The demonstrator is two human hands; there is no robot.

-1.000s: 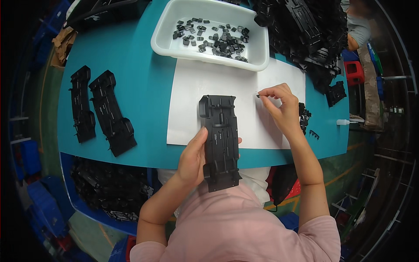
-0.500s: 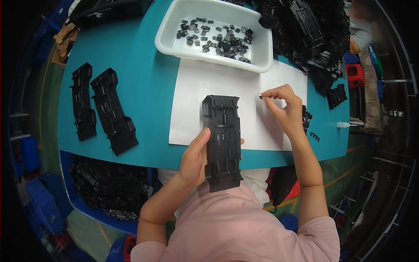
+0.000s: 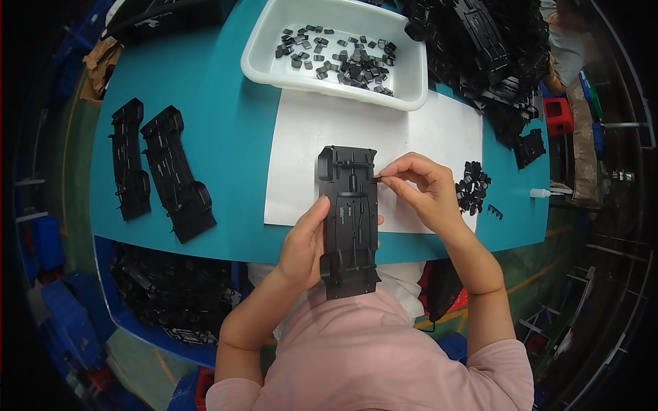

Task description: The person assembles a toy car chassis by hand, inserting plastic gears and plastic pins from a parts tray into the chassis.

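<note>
A: Where's the black plate (image 3: 351, 229)?
B: Upright in the left hand (image 3: 305, 240), above the near edge of the white sheet (image 3: 295, 161). That hand is clamped around it, thumb along the left edge, fingertips peeping past the right.
A: And the right hand (image 3: 419, 192)?
B: Thumb and forefinger pinched together on a small dark piece (image 3: 378, 178), beside the plate's right edge, near its upper end.
A: Touching the plate?
B: I can't tell. The fingertips cover most of the piece, and the left fingers are mostly hidden behind the plate.
A: How many of everything?
B: One plate in hand, two similar plates (image 3: 178, 175) on the teal table (image 3: 236, 171) to the left. One white bin (image 3: 329, 94) beyond the sheet; its small black clips (image 3: 360, 68) overlap too much to count. So do the little parts (image 3: 473, 186) piled right of the hand, with one toothed strip (image 3: 495, 212) just beside them.
A: Farther off?
B: One large black heap (image 3: 480, 55) at upper right, cut off by the top edge.
</note>
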